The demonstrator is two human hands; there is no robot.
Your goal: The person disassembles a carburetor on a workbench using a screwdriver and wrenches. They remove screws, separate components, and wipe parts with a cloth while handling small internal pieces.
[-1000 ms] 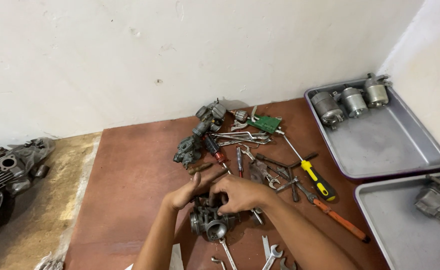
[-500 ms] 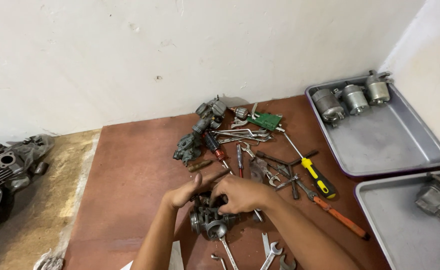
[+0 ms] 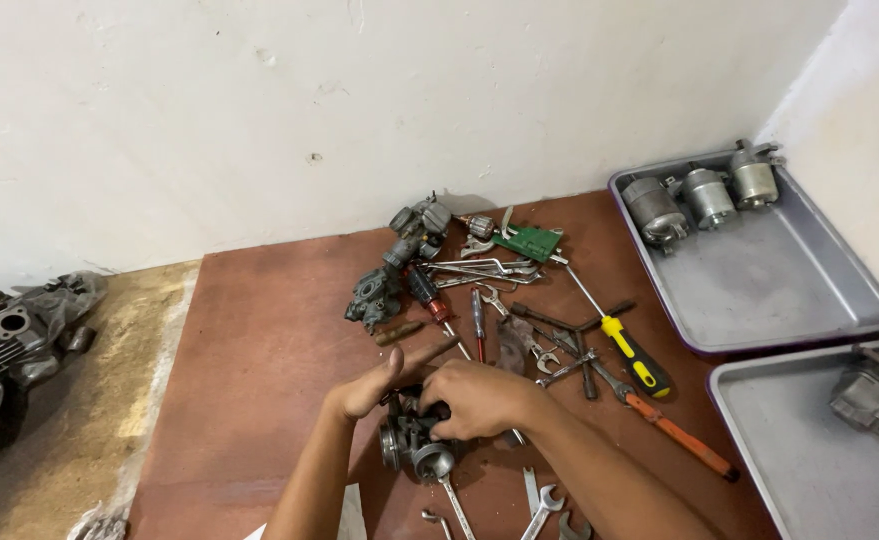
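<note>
A grey metal carburetor (image 3: pixel 414 445) rests on the red-brown floor mat (image 3: pixel 259 350) in front of me. My right hand (image 3: pixel 479 398) is closed over its top. Pressed against its left side is my left hand (image 3: pixel 379 380), fingers stretched out flat and pointing right. Just beyond the hands lies a scatter of tools: a yellow-handled screwdriver (image 3: pixel 631 352), an orange-handled screwdriver (image 3: pixel 681 435), a red-handled one (image 3: pixel 427 292), and several wrenches (image 3: pixel 539 500). More carburetors (image 3: pixel 374 297) sit near the wall.
A metal tray (image 3: pixel 809 300) at the right holds three cylindrical motors (image 3: pixel 704 195). A second tray (image 3: pixel 799 460) below it carries a grey part (image 3: pixel 874 395). An engine block (image 3: pixel 4 335) lies on the sandy floor at the left. A white wall runs along the back.
The view has shifted slightly. My hands stay on the carburetor; the left hand's fingers have straightened out over it.
</note>
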